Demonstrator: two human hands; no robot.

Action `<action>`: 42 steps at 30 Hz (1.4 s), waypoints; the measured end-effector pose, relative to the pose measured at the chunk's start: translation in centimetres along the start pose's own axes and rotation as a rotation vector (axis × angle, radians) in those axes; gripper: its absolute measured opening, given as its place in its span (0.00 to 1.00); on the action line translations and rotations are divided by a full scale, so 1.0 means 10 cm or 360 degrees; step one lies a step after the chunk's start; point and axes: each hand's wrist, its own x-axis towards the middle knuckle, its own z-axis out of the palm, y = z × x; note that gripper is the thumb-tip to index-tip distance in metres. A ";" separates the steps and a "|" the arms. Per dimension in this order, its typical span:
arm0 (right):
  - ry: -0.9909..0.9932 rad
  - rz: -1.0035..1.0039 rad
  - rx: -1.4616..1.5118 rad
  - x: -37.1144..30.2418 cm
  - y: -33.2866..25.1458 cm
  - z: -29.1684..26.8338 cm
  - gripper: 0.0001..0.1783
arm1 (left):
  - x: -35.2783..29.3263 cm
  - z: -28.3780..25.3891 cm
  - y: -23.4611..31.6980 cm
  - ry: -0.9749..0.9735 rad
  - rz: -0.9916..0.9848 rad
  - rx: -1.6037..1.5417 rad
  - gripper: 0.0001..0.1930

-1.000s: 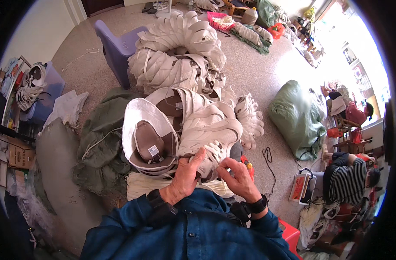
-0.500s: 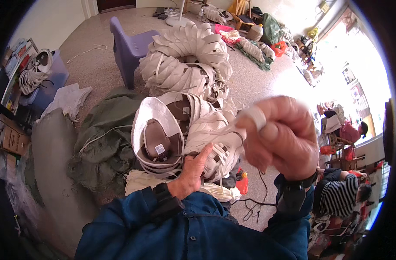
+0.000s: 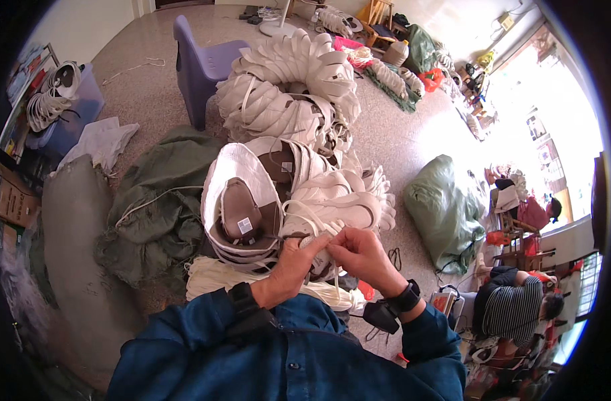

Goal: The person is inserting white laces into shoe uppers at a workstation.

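Close to my body, my left hand grips a white mesh shoe upper, thumb pressed along its top. My right hand meets it there, thumb and forefinger pinched at the lacing area. A white shoelace loops up from the upper; the bit between my right fingertips is too small to see clearly. Just left of my hands stands a nested stack of white shoe uppers with brown linings. More white uppers lie fanned out beyond my hands.
Large rings of strung uppers rise ahead, beside a purple chair. Dark green sacking lies at left, a light green bag at right. Bundled white laces rest below the stack. A person in stripes sits at far right.
My right hand has come down and left from its raised place, where it drew a lace out, to beside my left hand. The lace now hangs slack in a loop.
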 end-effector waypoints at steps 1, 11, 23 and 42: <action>0.0036 0.0007 -0.0043 -0.07 -0.04 -0.02 0.08 | 0.00 0.03 0.02 0.0047 0.0002 -0.0010 0.16; 0.0185 0.0410 0.0341 -0.94 0.38 -0.38 0.07 | 0.02 0.09 0.00 0.0085 0.0173 -0.0069 0.18; 0.0279 -0.0368 0.0266 -0.16 -0.45 -0.51 0.04 | -0.04 -0.06 0.06 0.0001 -0.0101 -0.0092 0.16; -0.0005 -0.0330 -0.0426 0.21 -0.08 -0.19 0.08 | 0.08 0.00 0.03 -0.0035 -0.0120 -0.0204 0.20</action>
